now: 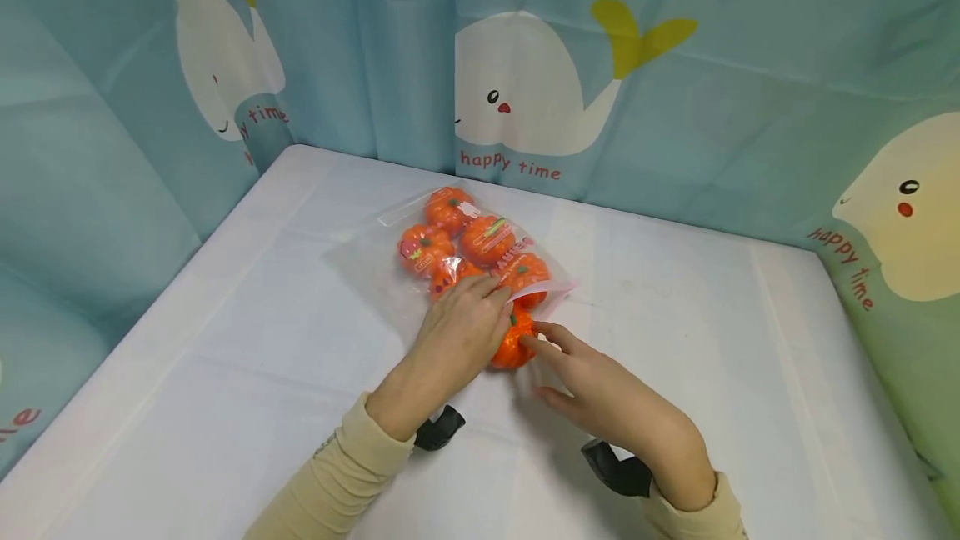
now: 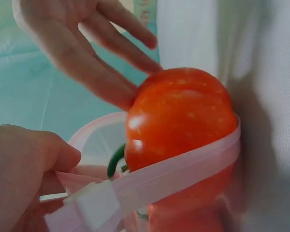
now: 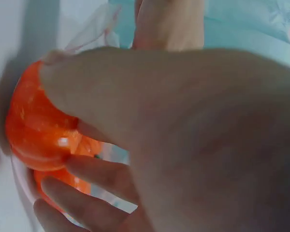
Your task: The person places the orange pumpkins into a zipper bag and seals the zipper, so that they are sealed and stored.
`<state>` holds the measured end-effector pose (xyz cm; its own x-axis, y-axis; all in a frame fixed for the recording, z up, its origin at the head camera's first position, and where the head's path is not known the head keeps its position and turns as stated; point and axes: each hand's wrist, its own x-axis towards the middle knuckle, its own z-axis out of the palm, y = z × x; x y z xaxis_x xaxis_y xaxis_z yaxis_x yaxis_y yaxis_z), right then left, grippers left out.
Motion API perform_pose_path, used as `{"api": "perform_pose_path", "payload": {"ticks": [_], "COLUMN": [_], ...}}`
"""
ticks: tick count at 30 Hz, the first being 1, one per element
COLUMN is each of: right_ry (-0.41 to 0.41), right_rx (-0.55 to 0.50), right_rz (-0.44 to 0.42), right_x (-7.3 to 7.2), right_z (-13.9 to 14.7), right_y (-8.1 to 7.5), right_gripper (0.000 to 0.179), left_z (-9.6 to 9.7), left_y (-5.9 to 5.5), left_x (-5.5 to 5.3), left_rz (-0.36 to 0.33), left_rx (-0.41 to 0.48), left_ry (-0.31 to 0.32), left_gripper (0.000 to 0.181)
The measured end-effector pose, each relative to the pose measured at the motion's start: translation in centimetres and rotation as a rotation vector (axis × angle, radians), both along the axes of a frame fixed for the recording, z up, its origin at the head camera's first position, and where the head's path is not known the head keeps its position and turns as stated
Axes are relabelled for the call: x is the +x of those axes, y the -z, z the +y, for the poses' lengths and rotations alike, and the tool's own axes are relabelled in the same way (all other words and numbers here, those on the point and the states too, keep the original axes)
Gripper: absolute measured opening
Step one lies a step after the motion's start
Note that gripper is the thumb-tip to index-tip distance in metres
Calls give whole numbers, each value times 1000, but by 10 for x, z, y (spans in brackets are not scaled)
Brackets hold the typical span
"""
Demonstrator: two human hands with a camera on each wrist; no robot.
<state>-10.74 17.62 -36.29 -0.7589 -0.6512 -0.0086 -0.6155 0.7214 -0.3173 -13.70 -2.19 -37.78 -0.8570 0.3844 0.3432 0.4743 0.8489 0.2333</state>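
A clear zip bag (image 1: 367, 261) with a pink rim lies on the table, holding several small orange toy pumpkins (image 1: 487, 242). My left hand (image 1: 463, 327) pinches the bag's rim at its mouth, near a white slider (image 2: 97, 205) in the left wrist view. One orange pumpkin (image 1: 513, 350) with a green stem sits in the mouth, partly outside the bag; the pink rim (image 2: 179, 162) crosses its lower part. My right hand (image 1: 600, 386) touches this pumpkin with extended fingertips, its thumb apart from it in the head view.
The white table (image 1: 712, 373) holds the bag. A blue curtain (image 1: 405, 48) printed with whales stands behind and to the left of it, turning greenish at the right. Black wrist straps (image 1: 617, 470) show under both forearms.
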Motion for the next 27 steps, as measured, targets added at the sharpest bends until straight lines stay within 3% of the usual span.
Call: {"api": "perform_pose_path", "payload": {"ticks": [5,8,12,17,22,27], "right_ry": [-58,-53,-27,-17,-40,-74], "right_rx": [10,9,23,68,86,59], "right_rz": [78,109,85,23,-76,-44], "right_x": [4,4,6,8,10,8], "right_z": [-4,-8,-11,-11,-11,-13], "right_y": [7,14,19,13,8,14], "right_gripper": [62,68,71,72,71,77], "left_z": [2,4,4,-3,-9,-7], "left_y": [2,3,4,-1,-6,-8], "left_x": [3,4,7,7,6,6], "left_rz": [2,26,42,-28,-77,-64], "left_rx": [-20,-36,-49,-130,-195,-244], "left_ry": [-6,-7,-8,51,96,96], "left_gripper": [29,30,34,28,34,39]}}
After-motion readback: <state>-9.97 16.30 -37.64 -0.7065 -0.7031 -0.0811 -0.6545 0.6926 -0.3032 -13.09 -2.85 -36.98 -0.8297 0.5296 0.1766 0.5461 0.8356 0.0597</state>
